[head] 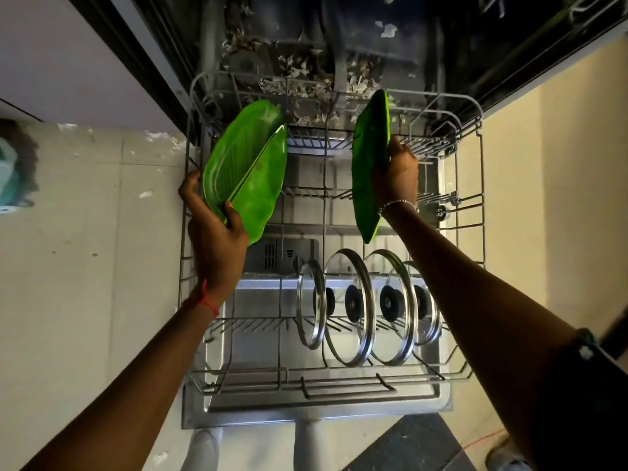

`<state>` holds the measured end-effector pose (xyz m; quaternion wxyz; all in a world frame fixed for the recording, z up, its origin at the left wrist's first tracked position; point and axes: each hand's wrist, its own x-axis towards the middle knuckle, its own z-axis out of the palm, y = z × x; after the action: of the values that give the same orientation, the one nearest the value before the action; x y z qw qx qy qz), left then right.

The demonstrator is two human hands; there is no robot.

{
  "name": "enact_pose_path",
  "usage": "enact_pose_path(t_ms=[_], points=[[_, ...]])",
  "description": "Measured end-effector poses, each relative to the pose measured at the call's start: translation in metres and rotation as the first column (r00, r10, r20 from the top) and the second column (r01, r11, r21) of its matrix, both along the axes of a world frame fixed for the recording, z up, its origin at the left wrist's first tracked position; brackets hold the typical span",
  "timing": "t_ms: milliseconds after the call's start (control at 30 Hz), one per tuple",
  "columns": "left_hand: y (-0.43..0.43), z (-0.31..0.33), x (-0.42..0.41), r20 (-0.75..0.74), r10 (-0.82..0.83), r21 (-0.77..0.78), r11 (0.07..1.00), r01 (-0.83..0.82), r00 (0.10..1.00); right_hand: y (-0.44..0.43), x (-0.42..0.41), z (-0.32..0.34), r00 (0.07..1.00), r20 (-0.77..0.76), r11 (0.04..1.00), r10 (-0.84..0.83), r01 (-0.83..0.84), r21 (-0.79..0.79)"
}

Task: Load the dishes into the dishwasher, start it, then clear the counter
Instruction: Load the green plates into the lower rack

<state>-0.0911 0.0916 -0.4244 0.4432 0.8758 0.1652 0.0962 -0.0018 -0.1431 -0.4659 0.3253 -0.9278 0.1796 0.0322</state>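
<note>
Left of centre, the left hand (pixel 217 234) grips two green plates (pixel 246 164); the right hand (pixel 398 175) grips a third plate (pixel 369 158) on edge at centre right, above the rack (pixel 482 185). Four glass lids (pixel 353 307) stand in its lower-centre rows.

Pale cream floor tiles (pixel 85 232) (speckled with white flecks) spread to the left; a white cabinet front (pixel 51 62) stands beyond them, and a dark mat (pixel 418 443) lies near the bottom edge.
</note>
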Motion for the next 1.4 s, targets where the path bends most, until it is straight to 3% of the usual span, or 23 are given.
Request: enact_pose_path(t_ms=[500, 800, 900, 1000, 1100, 1167, 1267, 1400], points=[[0.003, -0.005, -0.01, 0.025, -0.006, 0.016, 1.0, 0.005, 1.0, 0.002, -0.003, -0.007, 0.998, -0.056, 0.998, 0.027, -0.024, 0.057], [-0.002, 0.003, -0.016, 0.006, -0.003, -0.015, 1.0, 0.003, 1.0, 0.005, -0.016, 0.0, 0.989, -0.134, 0.978, 0.066, -0.038, 0.204], [-0.003, 0.005, -0.018, 0.009, 0.001, -0.007, 1.0, -0.001, 1.0, 0.008, -0.021, 0.007, 0.994, -0.113, 0.996, -0.003, 0.013, 0.089], [-0.002, 0.008, -0.018, 0.026, -0.001, -0.002, 1.0, 0.001, 1.0, 0.015, -0.026, 0.025, 0.997, 0.062, 0.999, -0.045, 0.045, 0.009], [0.003, 0.017, -0.017, -0.017, 0.009, 0.049, 0.999, -0.008, 1.0, 0.026, -0.028, 0.049, 0.969, 0.202, 0.989, 0.144, -0.146, -0.004], [0.01, 0.026, -0.017, -0.037, -0.031, 0.088, 0.996, 0.034, 0.999, 0.034, -0.028, 0.061, 0.919, 0.192, 0.938, 0.345, -0.336, -0.081], [0.021, 0.042, -0.016, -0.026, -0.161, 0.088, 0.983, 0.163, 0.987, 0.045, -0.028, 0.076, 0.822, 0.061, 0.818, 0.566, -0.55, -0.169], [0.025, 0.057, -0.015, -0.026, -0.275, 0.068, 0.959, 0.277, 0.961, 0.048, -0.026, 0.084, 0.781, -0.178, 0.755, 0.599, -0.625, -0.2]])
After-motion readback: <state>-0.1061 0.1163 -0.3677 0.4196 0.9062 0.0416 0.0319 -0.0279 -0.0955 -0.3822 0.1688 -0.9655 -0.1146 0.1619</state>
